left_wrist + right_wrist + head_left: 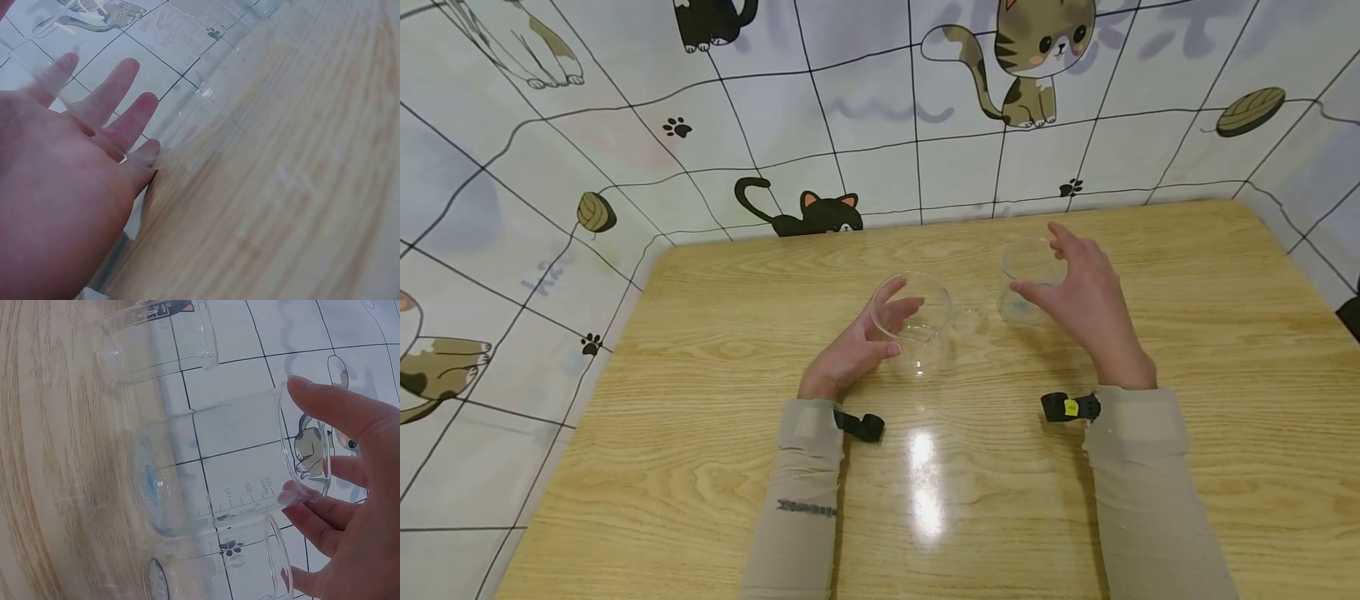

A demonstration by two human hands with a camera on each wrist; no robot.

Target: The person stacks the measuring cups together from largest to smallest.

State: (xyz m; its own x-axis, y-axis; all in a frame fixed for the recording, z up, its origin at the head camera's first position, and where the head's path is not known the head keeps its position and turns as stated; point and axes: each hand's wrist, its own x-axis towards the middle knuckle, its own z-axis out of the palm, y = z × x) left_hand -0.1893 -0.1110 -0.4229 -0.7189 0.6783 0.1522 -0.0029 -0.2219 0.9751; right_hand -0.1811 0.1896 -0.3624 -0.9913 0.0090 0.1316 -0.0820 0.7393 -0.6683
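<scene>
In the head view my left hand (857,342) is beside a clear, wide-rimmed glass vessel (940,304), thumb in front and fingers behind. Its fingers (125,81) are spread and fairly straight in the left wrist view, seen partly through glass; the thumb is out of that frame. My right hand (1086,296) spans the rim of an upright clear glass beaker (219,456) from above. Its thumb is on one side and fingers on the other. Scale marks run up this beaker, and its base looks bluish.
The right wrist view shows another glass vessel (156,347) at the top and a smaller one (219,565) at the lower edge. All stand on the wood-grain table (715,433). Behind rises a white gridded wall covering (872,125) with cat drawings.
</scene>
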